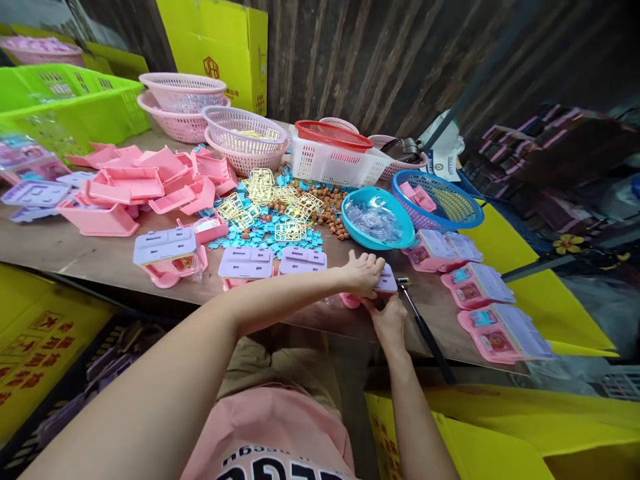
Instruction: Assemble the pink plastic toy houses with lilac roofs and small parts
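Note:
At the table's front edge, a pink-and-purple plastic toy (386,280) lies between my two hands, partly hidden by them. My left hand (363,273) is closed over its purple top from the left. From the near side, my right hand (391,321) grips its lower edge with thumb and fingers. Just right of it rests a hammer (425,327) with a black handle. Two similar toys with purple tops (246,263) stand to the left, and another toy (166,248) is farther left. Several more toys (493,333) sit on the right side of the table.
Pink plastic trays (127,183) are heaped at the left. Blue pieces (250,227), cream part frames (291,231) and small brown pieces (333,207) cover the middle. Behind are a turquoise bowl (404,230) of clear parts, baskets (247,160) and a green crate (95,120). Yellow cartons (490,427) flank the table.

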Demonstrator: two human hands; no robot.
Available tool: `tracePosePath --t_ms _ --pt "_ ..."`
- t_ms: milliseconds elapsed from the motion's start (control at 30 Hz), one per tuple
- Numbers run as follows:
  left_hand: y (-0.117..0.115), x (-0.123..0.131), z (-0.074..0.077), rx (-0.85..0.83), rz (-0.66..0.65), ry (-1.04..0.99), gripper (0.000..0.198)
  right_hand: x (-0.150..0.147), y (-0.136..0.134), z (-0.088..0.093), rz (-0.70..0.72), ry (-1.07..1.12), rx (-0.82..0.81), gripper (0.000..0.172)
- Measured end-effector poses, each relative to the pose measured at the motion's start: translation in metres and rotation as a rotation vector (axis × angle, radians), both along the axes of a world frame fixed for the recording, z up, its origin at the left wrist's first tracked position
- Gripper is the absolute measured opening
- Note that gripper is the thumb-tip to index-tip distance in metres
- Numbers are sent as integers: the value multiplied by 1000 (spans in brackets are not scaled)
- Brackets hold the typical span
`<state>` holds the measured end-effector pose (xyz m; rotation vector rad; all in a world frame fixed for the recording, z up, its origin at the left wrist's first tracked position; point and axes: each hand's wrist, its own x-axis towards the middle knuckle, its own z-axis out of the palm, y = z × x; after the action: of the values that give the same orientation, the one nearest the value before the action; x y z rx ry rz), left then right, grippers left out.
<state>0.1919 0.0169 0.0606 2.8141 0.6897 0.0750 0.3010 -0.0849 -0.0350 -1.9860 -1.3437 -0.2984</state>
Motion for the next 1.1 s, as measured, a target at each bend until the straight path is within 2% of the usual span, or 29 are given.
tracePosePath --t_ms 67,100,167,233,333,433,533,667,767,933,1100 --pt "4 -1 10 -35 -17 -19 68 -3 -9 6 -20 1 40 72" --pt "8 -7 16 -49 -33 -40 67 -9 -14 7 -27 5 65 65" --pt "19 -28 28 -62 -82 -74 70 -27 -24 7 6 17 97 46" --pt "29 -60 37 -62 -125 -26 75 -51 -28 3 133 29 81 33" --pt "37 -108 38 -90 -87 203 77 -86 -24 -4 355 45 23 30" --pt "35 -137 28 -57 -46 279 78 -110 -12 -8 471 55 -16 29" --pt "32 -143 20 -24 -28 269 84 -120 4 -9 426 68 -29 25" --pt "33 -140 18 -39 -67 303 95 -123 31 -12 265 74 -33 52" --pt "33 -139 15 18 -69 309 100 -126 43 -14 236 47 -74 63" --pt "32 -140 7 142 -78 214 85 -130 42 -13 201 26 -132 70" --pt "29 -142 4 156 -62 133 82 -131 41 -11 144 43 -175 71"
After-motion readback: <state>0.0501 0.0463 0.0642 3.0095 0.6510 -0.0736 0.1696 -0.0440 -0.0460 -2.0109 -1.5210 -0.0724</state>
